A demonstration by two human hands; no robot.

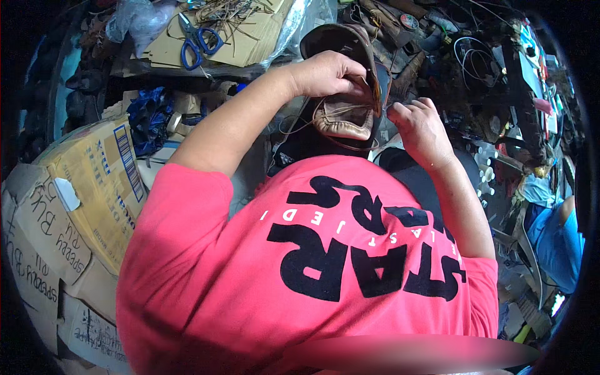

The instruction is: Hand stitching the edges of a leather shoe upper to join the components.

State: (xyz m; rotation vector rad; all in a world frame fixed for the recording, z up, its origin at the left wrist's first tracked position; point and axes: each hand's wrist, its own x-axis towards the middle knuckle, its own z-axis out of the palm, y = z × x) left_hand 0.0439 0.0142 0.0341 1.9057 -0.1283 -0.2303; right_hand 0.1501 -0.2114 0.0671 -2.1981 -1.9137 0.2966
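A brown leather shoe [343,119] stands at my lap with its opening toward me. Its dark, curved part [325,41] rises at the far side. My left hand [332,74] is closed, with its fingertips inside the shoe against its right wall; what they pinch there is hidden. Just right of the shoe, my right hand [420,128] is closed with thumb and finger pressed together. Whatever it holds is too small to make out. A thin thread [289,132] loops out on the shoe's left side, and another strand runs under it.
Blue-handled scissors [192,50] lie on cardboard [250,53] at the far left, beside brown strips [231,19]. Cardboard boxes [94,187] stand close on my left. Small white bottles [484,165] are at my right. Leather scraps and a coiled white wire [469,56] clutter the far right.
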